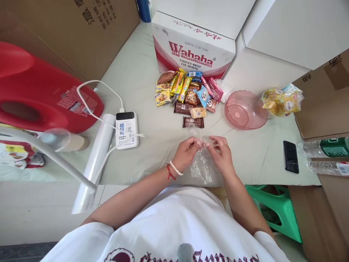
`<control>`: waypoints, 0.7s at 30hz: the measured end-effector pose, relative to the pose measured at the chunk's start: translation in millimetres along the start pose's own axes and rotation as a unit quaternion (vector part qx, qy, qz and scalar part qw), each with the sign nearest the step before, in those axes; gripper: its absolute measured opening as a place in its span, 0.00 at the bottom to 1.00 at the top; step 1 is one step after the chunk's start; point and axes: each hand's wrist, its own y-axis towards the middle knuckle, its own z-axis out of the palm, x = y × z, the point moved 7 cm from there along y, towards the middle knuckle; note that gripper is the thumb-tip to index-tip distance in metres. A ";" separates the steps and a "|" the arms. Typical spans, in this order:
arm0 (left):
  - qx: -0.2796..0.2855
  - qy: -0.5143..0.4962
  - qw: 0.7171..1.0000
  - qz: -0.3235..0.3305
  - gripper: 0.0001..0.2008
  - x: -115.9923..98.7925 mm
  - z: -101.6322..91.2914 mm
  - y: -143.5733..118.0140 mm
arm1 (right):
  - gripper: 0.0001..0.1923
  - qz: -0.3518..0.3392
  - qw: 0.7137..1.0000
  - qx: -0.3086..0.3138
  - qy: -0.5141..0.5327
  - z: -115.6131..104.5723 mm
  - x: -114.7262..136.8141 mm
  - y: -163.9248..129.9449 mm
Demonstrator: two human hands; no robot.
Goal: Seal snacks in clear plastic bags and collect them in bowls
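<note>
My left hand [188, 151] and my right hand [220, 153] meet over the near part of the table. Both pinch a clear plastic bag [201, 168], which hangs between them toward the table's front edge. The bag is thin and crumpled, and its outline is hard to follow. Just beyond my fingertips lies a dark brown wrapped snack bar [193, 122]. Behind it a heap of wrapped snacks [191, 92] in yellow, brown, blue and pink rests against a Wahaba-style printed water carton [191, 51].
A pink bowl [245, 111] and bagged yellow snacks [283, 102] stand to the right, with a phone [291, 157] and bottles [334, 147]. Leftward are a cabled power bank [127, 131], a plastic film roll [95, 160] and a red jug [49, 94]. A green stool [286, 211] stands below.
</note>
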 end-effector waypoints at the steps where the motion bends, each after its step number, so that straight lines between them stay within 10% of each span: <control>1: 0.005 -0.029 1.000 -0.008 0.20 -1.2 -0.8 -2.4 | 0.20 0.017 1.000 0.009 0.022 1.4 -6.4 3.5; 8: -0.055 -0.164 0.980 -0.101 0.19 -15.9 -60.0 7.1 | 0.18 0.095 0.979 -0.007 0.180 -15.9 -31.2 17.2; 11: -0.094 -0.021 0.988 -0.120 0.14 -19.3 -91.3 18.2 | 0.21 0.171 0.968 0.012 0.182 -29.0 -49.4 26.8; 14: -0.244 0.206 0.948 -0.004 0.09 -37.8 -111.8 10.1 | 0.21 0.200 0.970 0.007 0.140 -42.8 -64.2 37.4; 18: -0.247 0.451 0.827 0.229 0.20 -58.2 -63.4 -31.2 | 0.19 0.171 0.979 -0.015 0.114 -46.8 -64.6 41.1; 21: 0.011 0.545 0.781 0.305 0.21 -34.7 -6.5 -47.0 | 0.18 0.159 0.981 -0.017 0.108 -43.0 -64.2 37.8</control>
